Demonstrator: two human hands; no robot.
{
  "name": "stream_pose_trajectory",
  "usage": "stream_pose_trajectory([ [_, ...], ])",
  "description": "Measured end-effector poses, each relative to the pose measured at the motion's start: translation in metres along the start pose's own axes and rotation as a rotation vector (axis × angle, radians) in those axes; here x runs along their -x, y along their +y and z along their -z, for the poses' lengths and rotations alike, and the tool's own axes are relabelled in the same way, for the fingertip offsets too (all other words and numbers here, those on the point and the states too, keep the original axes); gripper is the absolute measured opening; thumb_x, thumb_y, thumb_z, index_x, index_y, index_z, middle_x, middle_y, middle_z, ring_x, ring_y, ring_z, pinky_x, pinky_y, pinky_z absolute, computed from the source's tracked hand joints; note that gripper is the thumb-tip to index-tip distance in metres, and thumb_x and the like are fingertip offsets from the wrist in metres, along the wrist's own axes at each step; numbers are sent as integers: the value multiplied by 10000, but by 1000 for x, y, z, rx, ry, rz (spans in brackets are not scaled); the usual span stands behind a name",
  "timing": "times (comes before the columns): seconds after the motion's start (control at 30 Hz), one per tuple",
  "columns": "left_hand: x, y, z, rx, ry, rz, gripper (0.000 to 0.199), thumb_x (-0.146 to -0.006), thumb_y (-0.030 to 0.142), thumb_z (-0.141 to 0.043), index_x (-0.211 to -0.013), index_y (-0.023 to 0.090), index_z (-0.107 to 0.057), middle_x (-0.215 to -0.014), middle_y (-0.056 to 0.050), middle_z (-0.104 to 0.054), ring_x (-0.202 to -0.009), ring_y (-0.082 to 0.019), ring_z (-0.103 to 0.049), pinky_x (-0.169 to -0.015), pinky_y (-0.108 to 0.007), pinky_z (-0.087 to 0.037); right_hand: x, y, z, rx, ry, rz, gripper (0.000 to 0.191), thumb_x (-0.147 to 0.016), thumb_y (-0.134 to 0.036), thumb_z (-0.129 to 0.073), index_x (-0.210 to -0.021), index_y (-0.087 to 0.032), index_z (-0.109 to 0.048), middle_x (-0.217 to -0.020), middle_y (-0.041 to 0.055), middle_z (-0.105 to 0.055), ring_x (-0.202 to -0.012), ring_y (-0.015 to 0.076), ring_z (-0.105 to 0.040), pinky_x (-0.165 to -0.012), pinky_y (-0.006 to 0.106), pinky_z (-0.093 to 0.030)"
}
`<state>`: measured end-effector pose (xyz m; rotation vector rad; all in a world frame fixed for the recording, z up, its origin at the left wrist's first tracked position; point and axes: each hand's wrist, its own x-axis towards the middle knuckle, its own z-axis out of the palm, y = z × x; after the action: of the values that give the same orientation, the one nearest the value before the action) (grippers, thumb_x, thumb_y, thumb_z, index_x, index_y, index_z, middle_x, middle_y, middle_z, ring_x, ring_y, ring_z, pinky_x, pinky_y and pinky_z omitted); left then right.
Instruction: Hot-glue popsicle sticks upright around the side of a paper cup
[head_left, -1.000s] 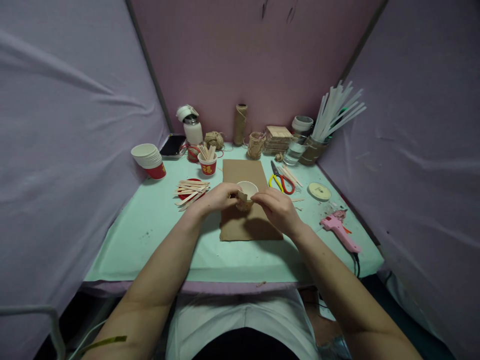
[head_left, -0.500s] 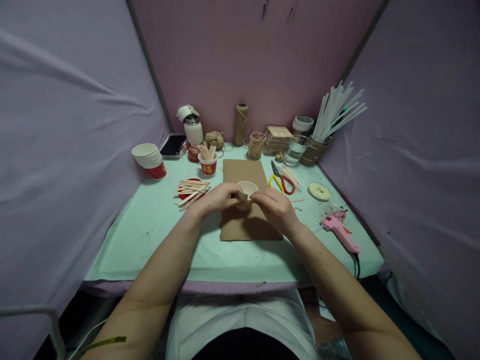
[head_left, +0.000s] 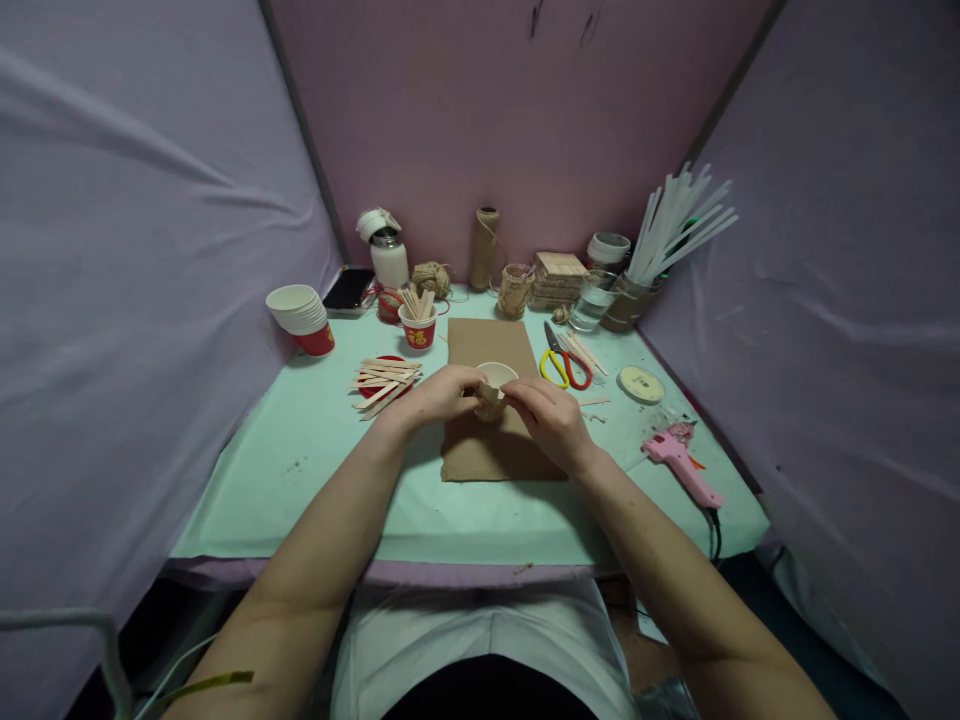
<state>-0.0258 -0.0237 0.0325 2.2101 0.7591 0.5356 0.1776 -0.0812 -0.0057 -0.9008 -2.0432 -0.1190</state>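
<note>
A paper cup (head_left: pixel 498 374) with a white inside and a brownish outer covering stands upright over the brown cardboard sheet (head_left: pixel 487 455). My left hand (head_left: pixel 454 393) is closed round the cup's left side. At the near side of the rim, my right hand (head_left: pixel 547 412) is closed in a pinch by a small brown flap, and its fingertips touch the cup there. Whether a small piece lies between the right fingertips cannot be made out. Both hands hide much of the cup's wall.
Left are craft sticks (head_left: pixel 386 380) on a red dish and stacked paper cups (head_left: pixel 301 318). Scissors (head_left: pixel 564 362), a round lid (head_left: pixel 640 384) and a pink glue gun (head_left: pixel 681 465) lie right. Behind stand a stick-filled cup (head_left: pixel 418 332), twine (head_left: pixel 431 280), a water glass (head_left: pixel 591 302) and glue sticks (head_left: pixel 675 225).
The view has shifted very slightly. My hands stay at the cup in nearly the same pose, with only a slight movement of the fingers at the rim.
</note>
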Motion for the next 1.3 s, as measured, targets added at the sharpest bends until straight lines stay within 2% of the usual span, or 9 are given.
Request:
stream_pose_trajectory([
  [0.2, 1, 1, 0, 24, -3, -9, 92, -773, 161, -586, -753, 137, -672, -768, -26, -692, -753, -144, -614, -703, -226, -456, 3, -1, -3, 4, -10, -1, 258, -939, -131, -501, -1137, -237, -629, -1021, 91, -719, -940, 209, -679, -817, 360, -567],
  [0.5, 1, 0, 0, -11, -24, -8, 111, -778, 131, -568, -790, 130, -679, -819, -33, -702, -793, -148, -622, -734, -224, -453, 5, -1, -8, 20, 77, 20, 300, -923, -117, -534, -1186, -242, -610, -1059, 89, -722, -976, 205, -689, -843, 339, -574],
  [0.83, 0, 0, -1, -65, 3, -25, 125, -760, 87, -554, -753, 144, -665, -774, -13, -692, -756, -135, -622, -697, -209, -452, 2, -6, -9, 50, 81, 2, 187, -932, -131, -522, -1049, -208, -645, -900, 69, -734, -796, 180, -679, -740, 305, -547],
  [1.0, 1, 0, -1, -88, -8, -14, 124, -766, 101, -558, -770, 148, -673, -815, -19, -710, -787, -141, -639, -718, -210, -461, 2, -7, -10, 78, 88, -21, 169, -941, -160, -519, -1028, -214, -653, -866, 63, -733, -780, 186, -669, -733, 319, -525],
  [1.3, 0, -2, -4, -42, -8, -40, 134, -772, 106, -556, -740, 156, -676, -772, -17, -717, -780, -144, -651, -721, -212, -471, 3, -10, -15, 54, 118, -107, 128, -941, -178, -537, -989, -215, -650, -856, 54, -734, -789, 188, -660, -748, 332, -512],
])
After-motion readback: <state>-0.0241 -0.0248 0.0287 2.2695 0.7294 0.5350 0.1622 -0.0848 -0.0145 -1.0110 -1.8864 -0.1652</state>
